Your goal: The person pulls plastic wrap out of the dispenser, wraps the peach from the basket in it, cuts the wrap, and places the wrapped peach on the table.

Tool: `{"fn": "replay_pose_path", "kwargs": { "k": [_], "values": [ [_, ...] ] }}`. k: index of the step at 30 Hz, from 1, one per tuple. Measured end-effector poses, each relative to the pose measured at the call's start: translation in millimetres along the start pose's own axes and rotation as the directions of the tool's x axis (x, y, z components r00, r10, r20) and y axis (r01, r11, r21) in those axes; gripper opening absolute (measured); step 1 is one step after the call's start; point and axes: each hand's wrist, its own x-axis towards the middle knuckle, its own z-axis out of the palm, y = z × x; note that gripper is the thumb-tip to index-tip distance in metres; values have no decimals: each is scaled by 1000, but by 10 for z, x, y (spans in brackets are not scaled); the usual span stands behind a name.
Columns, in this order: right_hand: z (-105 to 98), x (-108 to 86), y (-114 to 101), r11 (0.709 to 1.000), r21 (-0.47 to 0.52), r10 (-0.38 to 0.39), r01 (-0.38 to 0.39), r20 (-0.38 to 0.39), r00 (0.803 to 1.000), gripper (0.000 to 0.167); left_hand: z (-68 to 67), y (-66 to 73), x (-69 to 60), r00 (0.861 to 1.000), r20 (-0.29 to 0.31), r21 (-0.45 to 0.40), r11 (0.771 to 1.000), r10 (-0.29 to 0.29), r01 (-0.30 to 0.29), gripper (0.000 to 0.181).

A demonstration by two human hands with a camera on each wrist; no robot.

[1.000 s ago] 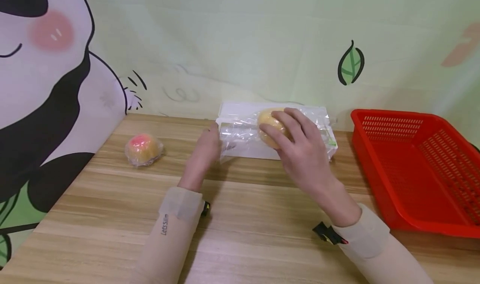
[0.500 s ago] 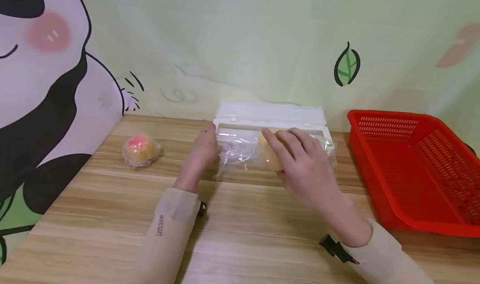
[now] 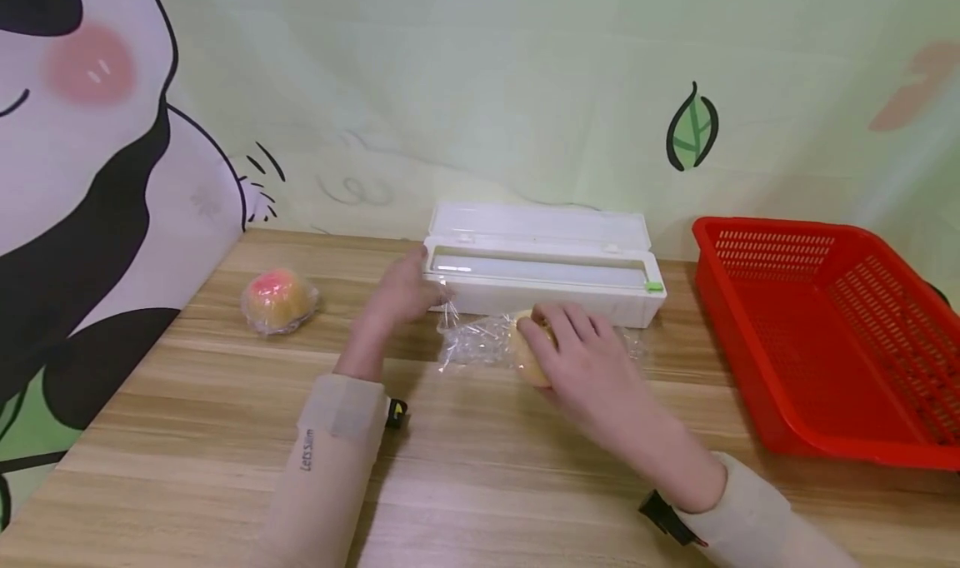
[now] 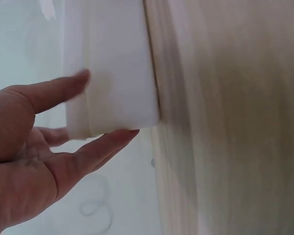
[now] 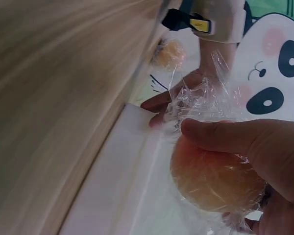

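Note:
In the head view my right hand (image 3: 588, 364) grips a peach (image 3: 528, 356) over the table. Loose clear plastic wrap (image 3: 476, 343) clings round the fruit and trails left. Thumb and film-covered peach (image 5: 213, 176) show close up in the right wrist view. Just behind stands a white cling film dispenser (image 3: 540, 297), its lid (image 3: 536, 222) raised. My left hand (image 3: 401, 289) is at the dispenser's left end. The left wrist view has its fairly straight fingers (image 4: 105, 149) touching the dispenser's end (image 4: 120, 83), the thumb spread over the front side.
A second peach (image 3: 277, 300), wrapped in film, lies at the left of the wooden table (image 3: 465, 485). A red plastic basket (image 3: 787, 385) stands on the right. Behind the table hangs a backdrop with a printed panda (image 3: 97, 176) and a leaf.
My right hand has brought the peach and its wrap down from above the dispenser to in front of it. The left hand has stayed at the dispenser's left end, its thumb now spread.

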Motion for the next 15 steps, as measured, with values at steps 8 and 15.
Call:
{"fn": "replay_pose_path", "kwargs": {
  "k": [8, 15],
  "values": [
    [235, -17, 26, 997, 45, 61, -67, 125, 990, 81, -79, 199, -88, 992, -35, 67, 991, 118, -116, 69],
    [356, 5, 103, 987, 125, 86, -101, 125, 988, 77, 31, 619, -257, 880, 218, 45, 897, 421, -440, 40]
  ]
}}
